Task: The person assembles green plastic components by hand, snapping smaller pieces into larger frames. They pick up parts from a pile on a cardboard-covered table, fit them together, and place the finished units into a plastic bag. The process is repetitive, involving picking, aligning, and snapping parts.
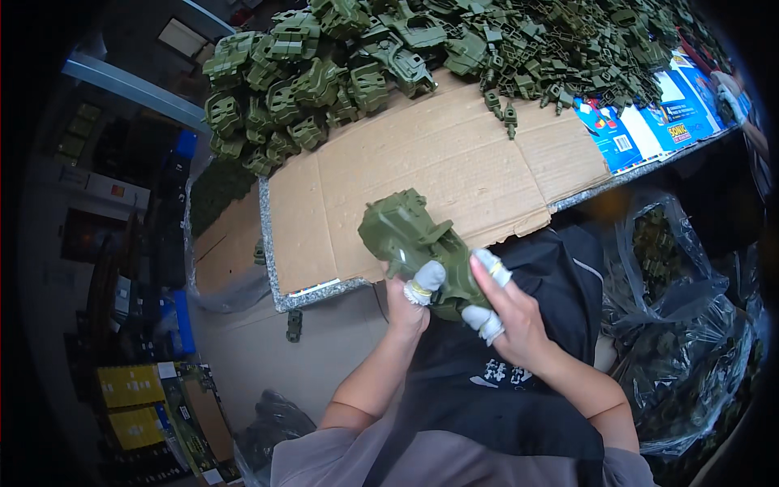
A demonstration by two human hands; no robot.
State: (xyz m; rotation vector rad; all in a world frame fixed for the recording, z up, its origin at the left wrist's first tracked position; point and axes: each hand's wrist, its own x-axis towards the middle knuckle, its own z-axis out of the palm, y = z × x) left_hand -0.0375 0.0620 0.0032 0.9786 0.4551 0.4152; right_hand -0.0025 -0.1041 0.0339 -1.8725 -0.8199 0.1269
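Between both hands I hold a dark green plastic toy vehicle (pixel 406 235), tilted in front of my lap beyond the cardboard's near edge. My left hand (pixel 408 299) grips its lower left side, the thumb in a white wrap pressed on the body. On the other side my right hand (pixel 515 316) is closed around the lower right end, with white wraps on its fingertips. The left fingers are mostly hidden under the toy. A flat cardboard sheet (pixel 422 162) lies on the table just beyond it.
Green toy vehicle bodies (pixel 316 85) are heaped at the back left, and small green parts (pixel 568 49) at the back right. Blue printed card (pixel 677 105) covers the table's right end, near another person's gloved hand (pixel 733 99). Clear plastic bags (pixel 682 365) stand at right.
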